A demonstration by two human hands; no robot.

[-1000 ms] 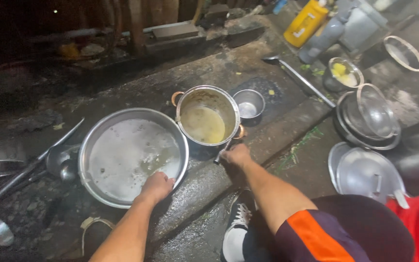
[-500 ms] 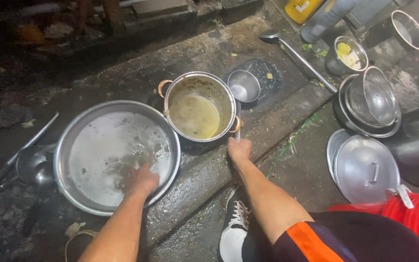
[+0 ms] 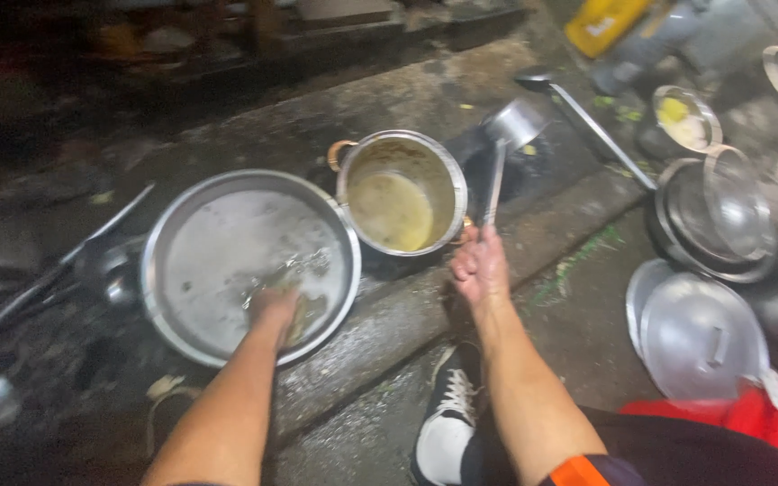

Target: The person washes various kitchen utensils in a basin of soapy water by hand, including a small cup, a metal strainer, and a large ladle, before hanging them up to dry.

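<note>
Metal ladle (image 3: 503,148) now lifted centre frame, gripped in right hand (image 3: 479,268); left hand (image 3: 276,310) newly dipped, grip untellable, in basin (image 3: 182,229).

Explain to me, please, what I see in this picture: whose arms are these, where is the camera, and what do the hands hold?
The camera sits on a person's head and looks down, so both arms are that person's own. The left hand is dipped in soapy water inside a wide metal basin. The right hand has its grip closed on the handle of a metal ladle. Between them stands a pot with yellowish liquid. To the right lie metal lids and stacked bowls on wet ground.
</note>
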